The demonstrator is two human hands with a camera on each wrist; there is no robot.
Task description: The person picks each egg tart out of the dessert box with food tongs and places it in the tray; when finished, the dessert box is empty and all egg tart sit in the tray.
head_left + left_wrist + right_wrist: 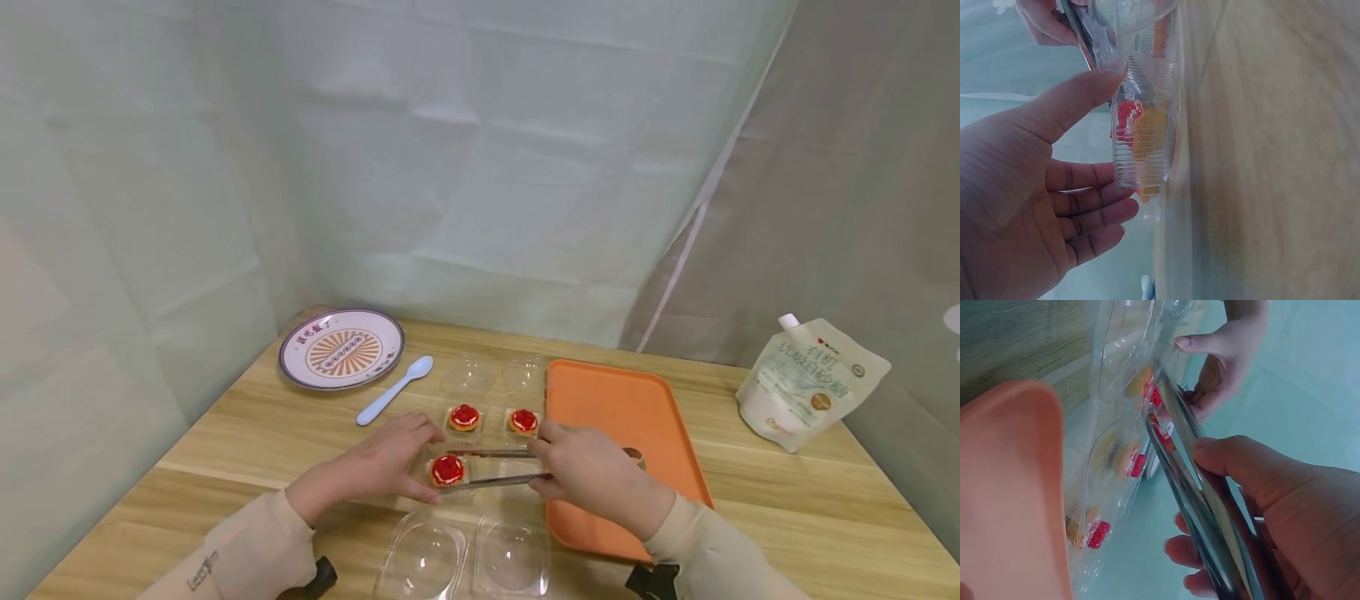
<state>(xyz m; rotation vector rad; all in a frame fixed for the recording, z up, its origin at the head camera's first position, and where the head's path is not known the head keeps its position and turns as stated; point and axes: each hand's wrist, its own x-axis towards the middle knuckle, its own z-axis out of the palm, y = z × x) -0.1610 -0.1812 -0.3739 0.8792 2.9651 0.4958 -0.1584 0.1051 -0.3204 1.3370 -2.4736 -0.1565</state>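
Small tarts with red berry tops sit in a clear plastic box: one at the front left (447, 471), one behind it (464, 417) and one at the back right (523, 422). My right hand (596, 475) grips metal tongs (1194, 494), whose arms point left. Their tips lie on either side of the front-left tart; whether they touch it is hard to tell. My left hand (386, 460) holds the left part of the box (1141, 172), thumb at the near side and fingers at the far side. Clear lids (512, 557) lie folded open, front and back.
An orange tray (615, 400) lies right of the box, beneath my right hand. At the back left are a patterned plate (382, 333) and a light blue spoon (393, 390). A stand-up pouch with a white spout (810, 383) is at the right. Cloth hangs behind the table.
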